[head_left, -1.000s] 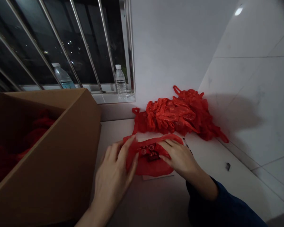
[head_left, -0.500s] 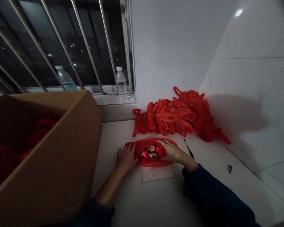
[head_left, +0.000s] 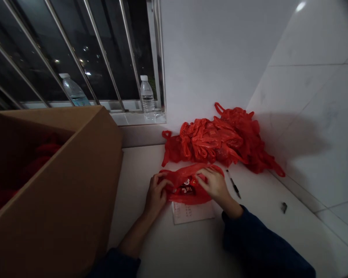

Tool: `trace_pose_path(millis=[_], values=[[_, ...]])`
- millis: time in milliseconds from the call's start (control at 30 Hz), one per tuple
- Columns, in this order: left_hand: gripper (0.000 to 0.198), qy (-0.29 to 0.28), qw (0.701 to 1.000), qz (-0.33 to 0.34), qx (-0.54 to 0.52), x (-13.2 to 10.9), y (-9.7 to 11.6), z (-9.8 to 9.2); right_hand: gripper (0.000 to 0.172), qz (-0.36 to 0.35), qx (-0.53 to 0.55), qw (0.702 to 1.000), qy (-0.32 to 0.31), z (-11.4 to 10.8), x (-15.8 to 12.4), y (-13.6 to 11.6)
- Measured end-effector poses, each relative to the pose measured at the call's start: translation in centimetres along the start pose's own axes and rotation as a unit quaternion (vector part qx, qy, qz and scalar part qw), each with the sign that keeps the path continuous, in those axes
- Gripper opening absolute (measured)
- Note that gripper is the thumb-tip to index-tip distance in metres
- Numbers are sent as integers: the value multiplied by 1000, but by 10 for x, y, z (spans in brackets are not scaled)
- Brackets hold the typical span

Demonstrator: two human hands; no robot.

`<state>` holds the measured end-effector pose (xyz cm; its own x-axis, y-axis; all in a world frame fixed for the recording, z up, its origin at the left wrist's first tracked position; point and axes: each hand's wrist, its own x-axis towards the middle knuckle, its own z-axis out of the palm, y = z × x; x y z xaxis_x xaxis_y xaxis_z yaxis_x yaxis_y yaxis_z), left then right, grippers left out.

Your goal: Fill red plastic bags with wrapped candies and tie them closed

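Note:
A red plastic bag (head_left: 183, 192) lies on the white counter (head_left: 258, 216), its mouth showing small red and white items (head_left: 187, 187) inside. My left hand (head_left: 156, 194) grips the bag's left edge with curled fingers. My right hand (head_left: 214, 183) pinches the bag's right side near the opening. Under the bag lies a white sheet of paper (head_left: 193, 212) with faint print.
A heap of red plastic bags (head_left: 220, 139) sits behind, against the wall. A black pen (head_left: 233, 184) lies right of my right hand; a small dark object (head_left: 284, 207) lies further right. A large cardboard box (head_left: 55, 181) with red contents stands at left. Two water bottles (head_left: 147, 97) stand on the barred window sill.
Both hands moved away from me with the bag, then shifted their hold: the left hand's fingers curled onto the bag's left edge, the right hand moved up onto its top right.

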<state>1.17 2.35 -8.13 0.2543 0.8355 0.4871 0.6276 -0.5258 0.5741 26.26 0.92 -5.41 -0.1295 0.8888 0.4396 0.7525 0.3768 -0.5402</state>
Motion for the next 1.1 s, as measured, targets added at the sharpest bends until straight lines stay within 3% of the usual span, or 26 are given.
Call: trace_pose_path(millis=[167, 300, 400, 467, 533, 633, 733, 800, 867, 967, 1100], values=[[54, -21, 998, -52, 14, -3, -7, 10, 11, -54, -101, 991, -72, 36, -2, -43], [57, -32, 996, -83, 19, -5, -11, 12, 28, -14, -99, 992, -73, 59, -3, -51], [59, -36, 995, -93, 13, -7, -12, 11, 16, 0, -16, 997, -77, 61, -4, -48], [60, -29, 995, -91, 10, -8, -12, 10, 17, 36, 104, 991, -74, 56, -6, -44], [62, -12, 996, -79, 28, -8, -10, 8, 23, 99, 255, 961, -48, 48, -7, -41], [59, 22, 996, -34, 84, -7, 0, 3, 32, 188, 440, 878, 19, 35, -9, -37], [47, 59, 993, 20, 104, -7, 16, -5, 38, 230, 534, 812, 52, 30, -11, -40], [36, 51, 994, 41, 87, -9, 28, -9, 42, 235, 566, 788, 49, 31, -13, -46], [25, 15, 998, 39, 41, -12, 38, -10, 43, 220, 575, 787, 36, 34, -15, -53], [17, -27, 996, -8, -87, -16, 47, -4, 30, 185, 559, 808, 6, 37, -19, -62], [15, -26, 963, -87, -254, -17, 48, 6, 25, 186, 537, 823, -7, 37, -20, -64]])
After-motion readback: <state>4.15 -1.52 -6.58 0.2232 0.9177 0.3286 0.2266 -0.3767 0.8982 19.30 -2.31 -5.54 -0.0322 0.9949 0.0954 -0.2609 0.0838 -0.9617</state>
